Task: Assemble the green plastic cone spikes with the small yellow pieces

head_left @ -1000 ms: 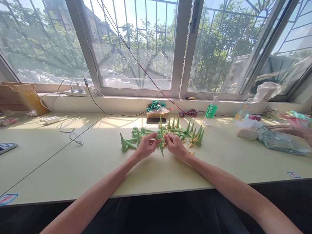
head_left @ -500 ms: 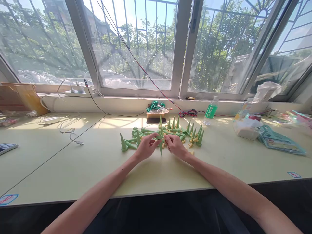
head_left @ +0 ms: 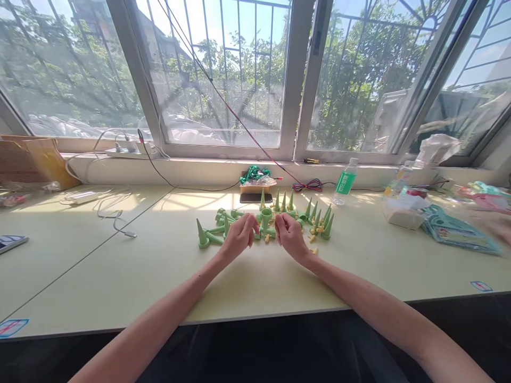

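Note:
My left hand (head_left: 240, 235) is over the left part of a pile of green plastic cone-shaped spikes, its fingers curled down and closed. Whatever they hold is hidden. Just right of its fingertips a green spike (head_left: 266, 217) shows its open round end, tapering downward; I cannot tell whether the fingers touch it. Across that gap my right hand (head_left: 290, 234) is closed in a pinch, with its contents too small to make out. Small yellow plastic pieces (head_left: 312, 239) lie beside it. Several spikes stand point-up, such as one at the left (head_left: 203, 235); others lie on their sides.
Behind the pile lie a black phone (head_left: 256, 198) and a small box (head_left: 257, 187) of green material. A bottle with a green label (head_left: 346, 182) stands behind right. Farther right are tissues (head_left: 405, 209), a teal packet (head_left: 457, 231) and another person's blurred hand (head_left: 502, 221).
The spike that hung point-down from my left hand no longer shows there. My left fingers have curled down, and the gap between my hands is wider. Another person's hand appears at far right.

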A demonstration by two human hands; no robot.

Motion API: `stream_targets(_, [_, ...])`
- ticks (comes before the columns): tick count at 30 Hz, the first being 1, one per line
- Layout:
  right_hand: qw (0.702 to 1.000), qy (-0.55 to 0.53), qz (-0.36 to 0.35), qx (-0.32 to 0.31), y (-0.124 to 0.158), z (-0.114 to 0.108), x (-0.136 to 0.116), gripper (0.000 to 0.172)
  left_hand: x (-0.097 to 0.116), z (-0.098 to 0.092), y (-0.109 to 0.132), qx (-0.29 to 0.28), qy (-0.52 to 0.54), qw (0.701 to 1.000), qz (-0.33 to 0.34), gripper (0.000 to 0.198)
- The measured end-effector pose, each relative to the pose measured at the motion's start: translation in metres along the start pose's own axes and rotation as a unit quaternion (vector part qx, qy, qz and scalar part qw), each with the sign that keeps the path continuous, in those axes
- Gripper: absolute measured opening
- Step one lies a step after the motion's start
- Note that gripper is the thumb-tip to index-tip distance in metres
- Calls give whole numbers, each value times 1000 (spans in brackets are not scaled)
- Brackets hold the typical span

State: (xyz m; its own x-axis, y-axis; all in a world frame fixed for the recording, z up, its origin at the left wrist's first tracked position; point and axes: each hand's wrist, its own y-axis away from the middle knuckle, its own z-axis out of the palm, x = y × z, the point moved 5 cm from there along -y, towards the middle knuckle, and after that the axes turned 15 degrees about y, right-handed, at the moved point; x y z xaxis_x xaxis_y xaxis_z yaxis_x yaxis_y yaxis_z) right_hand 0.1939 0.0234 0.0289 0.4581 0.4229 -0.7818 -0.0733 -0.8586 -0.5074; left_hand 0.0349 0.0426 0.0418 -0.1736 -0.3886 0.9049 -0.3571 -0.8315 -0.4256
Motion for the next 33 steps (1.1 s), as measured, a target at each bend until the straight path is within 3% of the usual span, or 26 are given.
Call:
stream_targets(6, [998, 53, -40, -9, 4, -2, -7, 41, -7, 9, 2, -77, 90, 984, -134, 78])
stream_targets(11, [995, 63, -71, -33, 6, 1, -12, 39, -17, 11, 5, -114, 124, 968, -185, 80])
stream_targets(19, [996, 59, -60, -44, 4, 1, -6, 37, -14, 12, 8, -124, 119, 967, -190, 66])
stream_targets(26, [993, 92, -59, -50, 4, 1, -5, 40, -7, 11, 6, -129, 65, 980, -135, 49])
stream_targets(33, [990, 115, -73, -48, 3, 0, -7, 40, -5, 12, 7, -138, 69, 981, -119, 52])
